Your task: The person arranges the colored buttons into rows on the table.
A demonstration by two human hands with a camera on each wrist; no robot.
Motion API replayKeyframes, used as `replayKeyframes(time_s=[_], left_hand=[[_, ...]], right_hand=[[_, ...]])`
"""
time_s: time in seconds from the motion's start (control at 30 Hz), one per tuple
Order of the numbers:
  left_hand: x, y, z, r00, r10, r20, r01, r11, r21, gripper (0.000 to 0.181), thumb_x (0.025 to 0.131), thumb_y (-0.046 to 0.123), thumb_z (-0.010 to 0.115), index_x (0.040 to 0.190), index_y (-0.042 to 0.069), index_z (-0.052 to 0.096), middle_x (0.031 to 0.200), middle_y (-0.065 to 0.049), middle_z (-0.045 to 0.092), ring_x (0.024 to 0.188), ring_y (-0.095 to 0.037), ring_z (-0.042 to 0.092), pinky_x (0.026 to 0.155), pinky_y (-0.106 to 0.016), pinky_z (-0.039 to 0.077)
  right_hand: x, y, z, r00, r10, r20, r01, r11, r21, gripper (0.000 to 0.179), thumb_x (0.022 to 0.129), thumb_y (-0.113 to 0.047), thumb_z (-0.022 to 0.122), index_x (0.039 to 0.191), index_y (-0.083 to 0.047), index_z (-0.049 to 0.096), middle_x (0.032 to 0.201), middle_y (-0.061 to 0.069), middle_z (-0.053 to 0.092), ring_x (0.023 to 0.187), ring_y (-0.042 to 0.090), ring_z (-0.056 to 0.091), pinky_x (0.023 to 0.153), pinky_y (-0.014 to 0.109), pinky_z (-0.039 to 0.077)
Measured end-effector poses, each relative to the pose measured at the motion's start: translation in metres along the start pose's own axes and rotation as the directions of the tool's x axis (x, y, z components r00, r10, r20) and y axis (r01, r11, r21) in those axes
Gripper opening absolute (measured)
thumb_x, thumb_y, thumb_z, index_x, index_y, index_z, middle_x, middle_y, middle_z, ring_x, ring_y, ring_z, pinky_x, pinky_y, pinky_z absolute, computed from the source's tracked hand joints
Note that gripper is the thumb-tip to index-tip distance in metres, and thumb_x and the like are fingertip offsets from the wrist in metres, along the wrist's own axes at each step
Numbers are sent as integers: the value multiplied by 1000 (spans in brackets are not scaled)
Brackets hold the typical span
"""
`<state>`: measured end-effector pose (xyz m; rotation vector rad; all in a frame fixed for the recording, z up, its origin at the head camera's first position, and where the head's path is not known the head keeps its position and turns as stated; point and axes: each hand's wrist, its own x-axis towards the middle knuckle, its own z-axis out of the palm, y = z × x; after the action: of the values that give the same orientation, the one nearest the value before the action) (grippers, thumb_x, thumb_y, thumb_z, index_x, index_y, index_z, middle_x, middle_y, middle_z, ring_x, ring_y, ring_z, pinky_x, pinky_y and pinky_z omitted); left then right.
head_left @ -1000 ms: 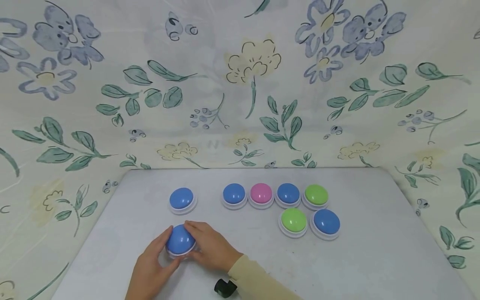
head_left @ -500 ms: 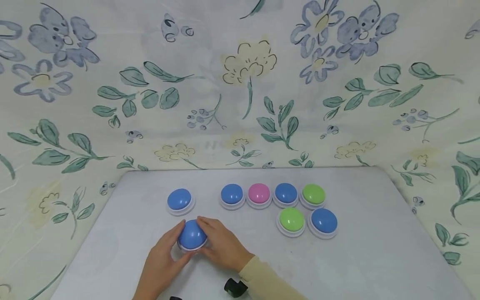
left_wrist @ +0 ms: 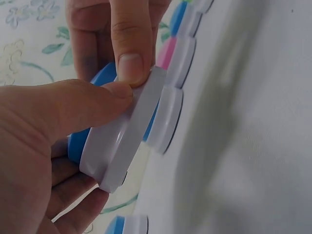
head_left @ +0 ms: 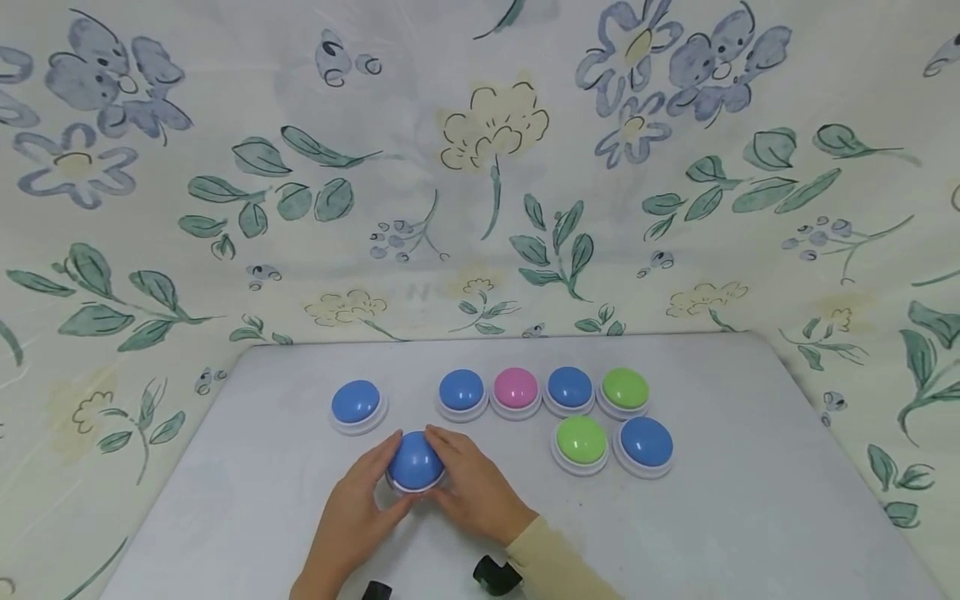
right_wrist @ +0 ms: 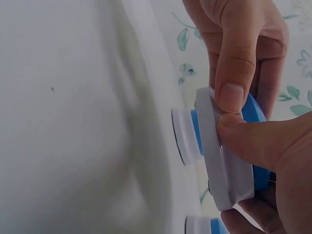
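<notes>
A push button with a domed blue top (head_left: 416,460) and a white base is held between both hands, a little above the table. My left hand (head_left: 352,517) grips its left side, and my right hand (head_left: 480,487) grips its right side. Both thumbs press the near rim of the white base (left_wrist: 109,148), their tips touching. Other fingers curl round the far side, partly hidden behind the button. In the right wrist view, the button's underside (right_wrist: 214,161) stands apart from the table.
A blue button (head_left: 356,402) stands alone at the left. A back row has a blue (head_left: 461,390), a pink (head_left: 516,388), another blue (head_left: 570,387) and a green button (head_left: 626,388). Before it stand a green (head_left: 581,440) and a blue button (head_left: 647,442). Floral cloth (head_left: 420,167) rises behind.
Both hands have carried the held blue button to the right and slightly away from me. The other buttons keep their places on the table; the head view has shifted slightly.
</notes>
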<state>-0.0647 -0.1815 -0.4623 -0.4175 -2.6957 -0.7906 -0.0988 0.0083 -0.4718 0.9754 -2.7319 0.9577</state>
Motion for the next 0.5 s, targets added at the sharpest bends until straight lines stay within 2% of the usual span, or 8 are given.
replayKeyframes(time_s=[0.13,0.37,0.5], left_hand=[[5,5,7,1000,4,20,-3,1000,-17,86,70,14,93,144,1,52,141,-17,58,127,-35,57,102,-50,49],[13,10,18,997,73,-4,-73,996,-45,84,69,15,93,141,-2,54,140,-17,59,126,-34,58,103,-48,49],[17,13,23,996,92,-3,-92,994,-67,83,70,16,93,141,-2,54,141,-16,58,126,-32,58,103,-46,49]], right_hand=[[-5,5,-6,1000,26,-11,-26,1000,11,74,89,-19,79,150,2,42,153,12,45,140,23,45,114,33,38],[-12,16,-16,999,40,-25,-40,999,31,75,88,-18,80,149,4,43,152,14,46,139,25,46,115,35,39],[-16,19,-22,998,55,-28,-54,998,42,74,88,-16,79,148,4,43,151,15,47,139,27,46,115,36,39]])
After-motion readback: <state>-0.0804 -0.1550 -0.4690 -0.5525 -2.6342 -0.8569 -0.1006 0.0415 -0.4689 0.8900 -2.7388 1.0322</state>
